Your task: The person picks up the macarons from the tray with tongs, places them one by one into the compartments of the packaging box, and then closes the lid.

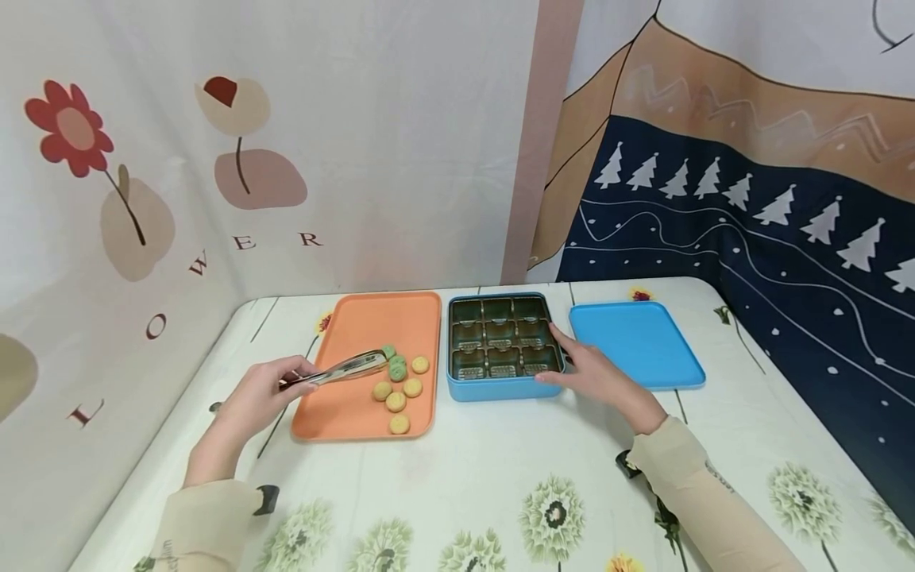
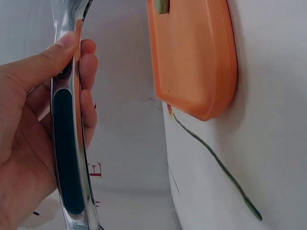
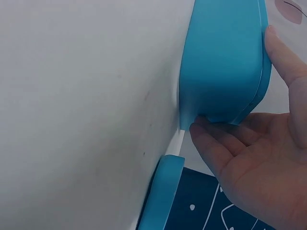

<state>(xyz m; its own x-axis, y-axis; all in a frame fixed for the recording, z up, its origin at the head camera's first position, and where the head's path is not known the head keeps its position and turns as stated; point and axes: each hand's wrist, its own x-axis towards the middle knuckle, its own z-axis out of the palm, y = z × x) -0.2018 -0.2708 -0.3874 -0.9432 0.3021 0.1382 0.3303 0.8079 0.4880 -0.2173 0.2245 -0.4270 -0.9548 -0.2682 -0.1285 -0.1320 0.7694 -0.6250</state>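
My left hand (image 1: 256, 395) grips metal tongs (image 1: 350, 369) with dark handle inlays, thumb on one side and fingers round the other. The tongs' tips are at the green cookies (image 1: 397, 370) on the orange tray (image 1: 329, 417); whether they pinch one is too small to tell. Several round yellow cookies (image 1: 395, 402) lie beside the green ones. My right hand (image 1: 595, 372) holds the right front corner of a blue box (image 1: 500, 390), thumb at the rim and fingers against the side. Inside the box sits a dark divided insert (image 1: 500, 334) with several square compartments.
A flat blue lid (image 1: 636, 345) lies right of the box, behind my right forearm. The orange tray stands just left of the box, with a narrow gap between them. Under everything is a flower-print tablecloth (image 1: 457, 485). Printed curtains (image 1: 400, 159) rise behind the table.
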